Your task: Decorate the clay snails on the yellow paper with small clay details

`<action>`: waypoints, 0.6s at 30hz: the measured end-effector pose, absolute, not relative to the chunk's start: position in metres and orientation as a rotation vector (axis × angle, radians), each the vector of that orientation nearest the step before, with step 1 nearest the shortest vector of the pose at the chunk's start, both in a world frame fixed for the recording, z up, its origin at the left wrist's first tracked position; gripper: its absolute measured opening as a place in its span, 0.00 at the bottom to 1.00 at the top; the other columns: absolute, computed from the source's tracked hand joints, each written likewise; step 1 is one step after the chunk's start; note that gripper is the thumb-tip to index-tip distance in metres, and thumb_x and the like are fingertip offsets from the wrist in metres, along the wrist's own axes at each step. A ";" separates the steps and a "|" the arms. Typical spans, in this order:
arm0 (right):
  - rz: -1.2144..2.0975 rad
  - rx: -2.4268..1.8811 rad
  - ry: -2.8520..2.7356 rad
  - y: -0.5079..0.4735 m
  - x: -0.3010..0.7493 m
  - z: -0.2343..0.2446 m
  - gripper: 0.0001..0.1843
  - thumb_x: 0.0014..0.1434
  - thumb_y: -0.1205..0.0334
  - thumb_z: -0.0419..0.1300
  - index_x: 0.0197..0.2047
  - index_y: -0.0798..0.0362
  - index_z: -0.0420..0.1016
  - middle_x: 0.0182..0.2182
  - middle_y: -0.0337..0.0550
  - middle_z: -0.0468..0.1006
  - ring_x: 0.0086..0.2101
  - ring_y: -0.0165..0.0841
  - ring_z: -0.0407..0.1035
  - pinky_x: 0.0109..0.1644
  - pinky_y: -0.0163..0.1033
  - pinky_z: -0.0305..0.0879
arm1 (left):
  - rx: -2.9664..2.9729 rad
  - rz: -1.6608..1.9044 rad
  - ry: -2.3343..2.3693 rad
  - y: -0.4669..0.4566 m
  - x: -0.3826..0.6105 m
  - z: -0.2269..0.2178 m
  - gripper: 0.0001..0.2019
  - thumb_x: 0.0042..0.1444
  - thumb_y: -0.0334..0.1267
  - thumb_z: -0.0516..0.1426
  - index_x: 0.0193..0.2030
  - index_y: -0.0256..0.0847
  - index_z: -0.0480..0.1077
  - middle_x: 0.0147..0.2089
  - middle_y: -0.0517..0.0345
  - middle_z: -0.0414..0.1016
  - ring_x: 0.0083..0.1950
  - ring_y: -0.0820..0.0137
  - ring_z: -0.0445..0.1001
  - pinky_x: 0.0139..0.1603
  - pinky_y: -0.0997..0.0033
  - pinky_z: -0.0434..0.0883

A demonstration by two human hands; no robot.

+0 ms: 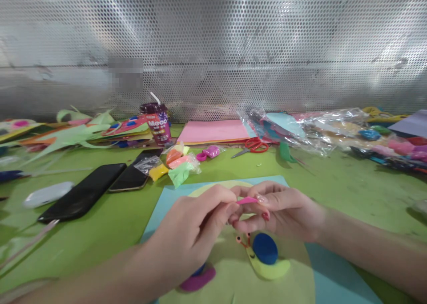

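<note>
A small thin pink strip [247,200] is pinched between the fingertips of my left hand [196,221] and my right hand [287,208]. Whether it is clay or paper cannot be told. Both hands hover over a pale yellow disc [230,255] on a light blue sheet [328,268]. Below my right hand, the disc carries a yellow snail figure [271,268] with a dark blue round shell [265,249] and eyes on orange stalks. A purple and blue figure [199,281] lies lower left, partly hidden by my left hand and wrist.
Behind the sheet lie small bags of coloured clay [180,172], red-handled scissors [256,145] and pink paper [210,131]. A purple drink cup [159,123] stands back left, near two dark phones [83,192] and a white oval case [49,194]. Plastic-wrapped craft supplies [320,130] line the perforated metal wall [213,46].
</note>
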State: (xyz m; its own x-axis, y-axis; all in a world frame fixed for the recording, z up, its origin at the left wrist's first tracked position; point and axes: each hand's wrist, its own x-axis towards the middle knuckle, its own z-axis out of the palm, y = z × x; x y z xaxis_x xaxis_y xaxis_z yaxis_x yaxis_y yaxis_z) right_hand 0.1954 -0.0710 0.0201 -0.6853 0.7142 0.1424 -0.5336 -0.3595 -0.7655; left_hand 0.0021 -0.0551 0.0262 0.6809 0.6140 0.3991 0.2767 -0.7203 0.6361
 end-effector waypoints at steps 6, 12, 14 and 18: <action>2.075 -0.286 -1.066 -0.071 0.194 0.020 0.09 0.56 0.73 0.53 0.27 0.63 0.72 0.39 0.49 0.71 0.42 0.35 0.69 0.51 0.38 0.63 | 2.408 0.804 0.695 -0.053 0.001 0.027 0.08 0.60 0.33 0.44 0.36 0.42 0.64 0.29 0.66 0.71 0.28 0.78 0.68 0.28 0.81 0.64; 2.060 -0.343 -1.079 -0.071 0.195 0.020 0.08 0.55 0.71 0.54 0.28 0.62 0.74 0.36 0.46 0.71 0.42 0.34 0.69 0.51 0.38 0.63 | 2.517 0.837 0.694 -0.053 -0.001 0.025 0.08 0.60 0.33 0.44 0.36 0.42 0.63 0.29 0.65 0.72 0.26 0.78 0.68 0.26 0.80 0.63; 2.055 -0.371 -1.082 -0.071 0.195 0.020 0.08 0.55 0.70 0.54 0.30 0.61 0.74 0.31 0.43 0.71 0.42 0.33 0.69 0.51 0.38 0.62 | 2.557 0.832 0.710 -0.053 -0.001 0.024 0.08 0.60 0.33 0.44 0.35 0.41 0.63 0.28 0.64 0.72 0.25 0.77 0.68 0.25 0.80 0.62; 2.026 -0.429 -1.103 -0.070 0.195 0.020 0.08 0.56 0.69 0.54 0.31 0.60 0.74 0.35 0.45 0.72 0.41 0.33 0.69 0.50 0.36 0.63 | 2.682 0.855 0.713 -0.052 -0.002 0.023 0.08 0.61 0.33 0.44 0.37 0.41 0.63 0.27 0.63 0.72 0.25 0.76 0.68 0.26 0.79 0.62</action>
